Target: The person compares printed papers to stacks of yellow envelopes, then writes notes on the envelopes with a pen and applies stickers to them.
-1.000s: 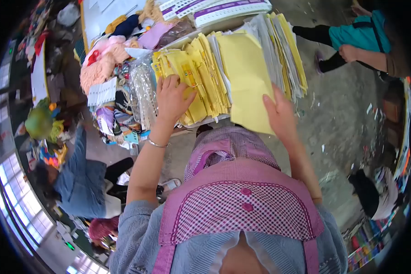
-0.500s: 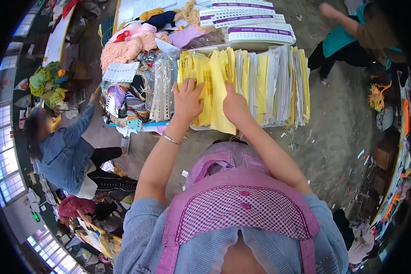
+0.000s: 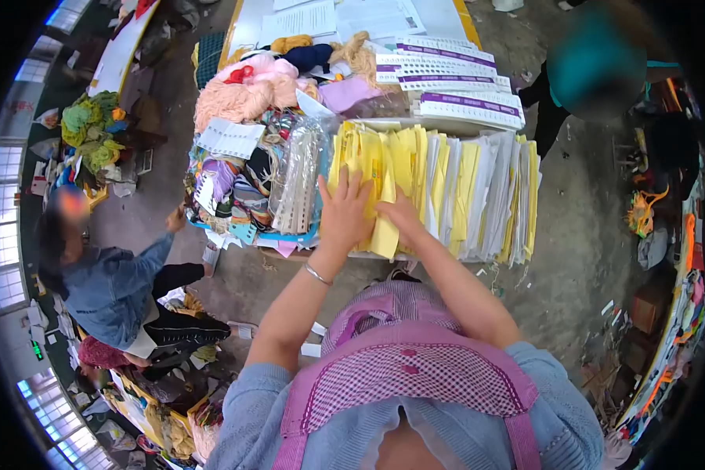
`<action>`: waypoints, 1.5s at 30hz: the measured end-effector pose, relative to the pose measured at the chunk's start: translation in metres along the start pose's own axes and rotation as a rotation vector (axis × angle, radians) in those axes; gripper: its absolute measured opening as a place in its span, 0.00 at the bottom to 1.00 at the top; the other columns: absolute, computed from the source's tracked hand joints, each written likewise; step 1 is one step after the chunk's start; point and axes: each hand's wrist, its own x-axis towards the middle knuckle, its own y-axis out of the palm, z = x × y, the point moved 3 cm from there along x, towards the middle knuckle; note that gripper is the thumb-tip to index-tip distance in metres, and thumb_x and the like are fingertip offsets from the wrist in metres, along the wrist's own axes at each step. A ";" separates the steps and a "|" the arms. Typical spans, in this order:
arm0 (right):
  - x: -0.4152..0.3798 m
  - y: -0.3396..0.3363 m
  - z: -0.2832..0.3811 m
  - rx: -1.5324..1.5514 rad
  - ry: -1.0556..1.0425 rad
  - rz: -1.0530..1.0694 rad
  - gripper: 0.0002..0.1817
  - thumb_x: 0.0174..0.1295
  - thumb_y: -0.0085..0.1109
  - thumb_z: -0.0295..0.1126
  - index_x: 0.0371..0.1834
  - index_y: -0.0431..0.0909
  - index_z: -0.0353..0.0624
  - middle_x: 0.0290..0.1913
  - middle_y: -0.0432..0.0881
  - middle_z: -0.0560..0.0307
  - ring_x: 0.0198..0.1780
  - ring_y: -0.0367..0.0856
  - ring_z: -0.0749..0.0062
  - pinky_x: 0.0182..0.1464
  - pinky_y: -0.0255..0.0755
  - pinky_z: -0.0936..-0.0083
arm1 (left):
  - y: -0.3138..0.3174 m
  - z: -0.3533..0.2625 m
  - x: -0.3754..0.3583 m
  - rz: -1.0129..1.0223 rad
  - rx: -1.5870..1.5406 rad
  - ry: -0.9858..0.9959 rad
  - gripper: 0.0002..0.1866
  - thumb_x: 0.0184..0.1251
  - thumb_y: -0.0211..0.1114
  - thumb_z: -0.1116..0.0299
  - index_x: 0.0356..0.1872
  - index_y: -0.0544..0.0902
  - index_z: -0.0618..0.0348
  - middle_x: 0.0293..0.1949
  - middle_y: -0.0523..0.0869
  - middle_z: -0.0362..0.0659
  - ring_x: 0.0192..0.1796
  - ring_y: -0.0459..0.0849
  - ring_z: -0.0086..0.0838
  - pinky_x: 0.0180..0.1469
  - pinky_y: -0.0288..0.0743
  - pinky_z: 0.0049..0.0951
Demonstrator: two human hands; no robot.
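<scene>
A box packed with upright yellow and white envelopes (image 3: 470,188) stands in front of me. My left hand (image 3: 346,210) lies with fingers spread on the yellow envelopes at the box's left end. Just right of it, my right hand (image 3: 401,218) is closed at the edge of a yellow envelope (image 3: 385,235) that leans toward me; its fingertips are partly hidden. Left of the envelopes, a blue-rimmed tray (image 3: 290,237) holds coloured thread bundles and a clear plastic bag (image 3: 299,176) with hole-punched strips.
Behind the box lie purple-and-white printed cards (image 3: 470,110). Pink and peach yarn (image 3: 235,98) is heaped at the back left, near papers (image 3: 380,19). A person in a denim jacket (image 3: 113,290) is at the left; another in teal (image 3: 595,66) stands at the back right.
The table and box appear lower in view. My left hand has moved right and down, still spread. The person in teal has shifted left and nearer the table's back right.
</scene>
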 end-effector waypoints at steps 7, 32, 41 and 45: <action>-0.021 0.016 0.015 0.538 0.109 0.228 0.38 0.63 0.63 0.38 0.73 0.53 0.45 0.65 0.67 0.53 0.65 0.67 0.65 0.62 0.67 0.69 | -0.002 0.002 -0.007 -0.040 -0.135 -0.099 0.32 0.42 0.71 0.63 0.58 0.80 0.41 0.76 0.56 0.44 0.79 0.46 0.46 0.70 0.35 0.73; 0.066 0.043 -0.006 0.531 0.169 -0.001 0.41 0.67 0.32 0.71 0.61 0.74 0.46 0.44 0.82 0.58 0.41 0.81 0.72 0.43 0.79 0.72 | -0.045 0.228 0.015 -0.452 -0.649 -0.576 0.26 0.57 0.67 0.69 0.57 0.75 0.64 0.52 0.80 0.55 0.53 0.77 0.48 0.57 0.69 0.41; 0.017 0.011 -0.005 0.291 -0.034 -0.059 0.34 0.73 0.42 0.56 0.66 0.67 0.37 0.57 0.77 0.55 0.54 0.78 0.72 0.57 0.72 0.74 | 0.033 0.420 -0.003 -0.492 -0.542 -0.848 0.21 0.53 0.73 0.55 0.40 0.86 0.64 0.33 0.88 0.50 0.38 0.85 0.40 0.46 0.77 0.35; 0.053 0.015 -0.020 0.358 0.054 -0.072 0.39 0.69 0.48 0.60 0.69 0.63 0.36 0.62 0.73 0.51 0.59 0.74 0.67 0.63 0.67 0.71 | -0.036 0.355 0.008 -0.596 -1.307 -0.684 0.06 0.70 0.62 0.70 0.34 0.80 0.61 0.31 0.83 0.35 0.32 0.79 0.16 0.32 0.73 0.19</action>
